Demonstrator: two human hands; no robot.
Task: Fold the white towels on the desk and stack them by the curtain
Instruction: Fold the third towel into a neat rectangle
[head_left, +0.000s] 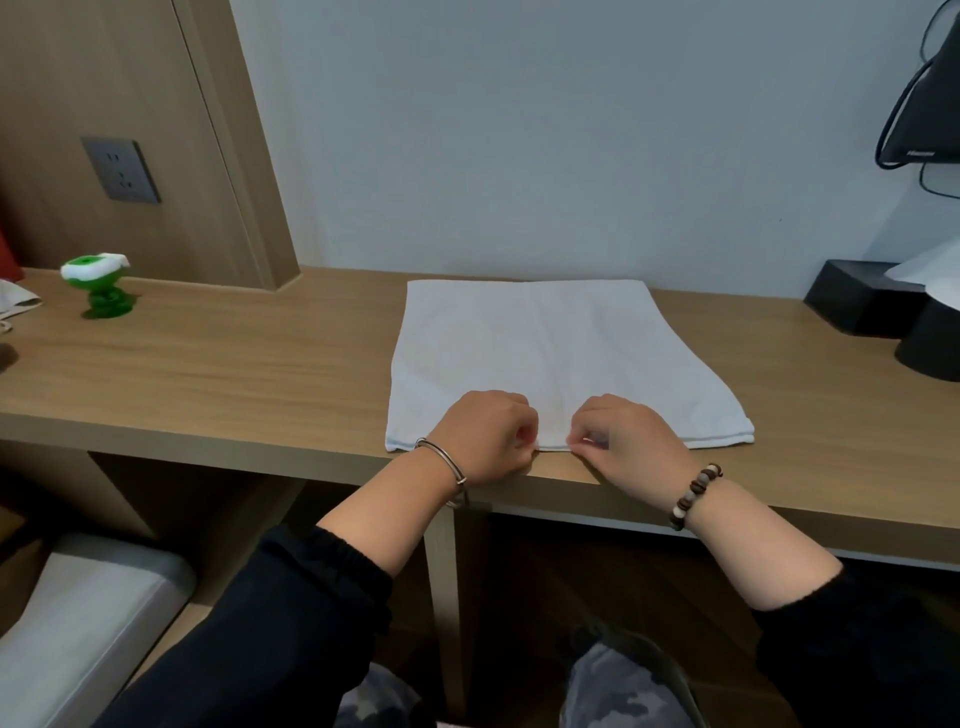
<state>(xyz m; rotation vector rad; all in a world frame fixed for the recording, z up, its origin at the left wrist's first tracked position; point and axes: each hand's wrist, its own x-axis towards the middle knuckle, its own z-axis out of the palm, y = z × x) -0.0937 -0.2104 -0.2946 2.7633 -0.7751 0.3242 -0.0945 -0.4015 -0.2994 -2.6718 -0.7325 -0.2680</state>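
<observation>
So the white towel (561, 358) is lying flat on the wooden desk (234, 374), a bit right of the middle of the frame. Its far edge sits almost against the pale wall and its near hem runs right along the front lip of the desk. It looks pretty smooth, roughly square, with a thin stitched band along the near hem. Both hands are down at the middle of that hem, close together but not touching each other. The left hand (480, 436) has its fingers curled in and is pinching the towel edge, and the right hand (631, 441) is doing the same just beside it, thumb and fingertips nipped onto the hem with the other fingers tucked. There's a silver bangle (441, 457) on the left wrist and a bead bracelet (696, 493) on the right, with black sleeves pushed up both forearms. Over at the left edge of the frame a little green and white plastic toy (98, 288) stands on the desk, well apart from the towel, with a grey wall socket (120, 169) on the wood panel above it. At the right edge there's a black tissue box (857, 301) with a black round container (930, 343) just in front of it, and the corner of a black screen (930, 114) with cables up top. A grey seat cushion (78, 623) shows in the lower left.
</observation>
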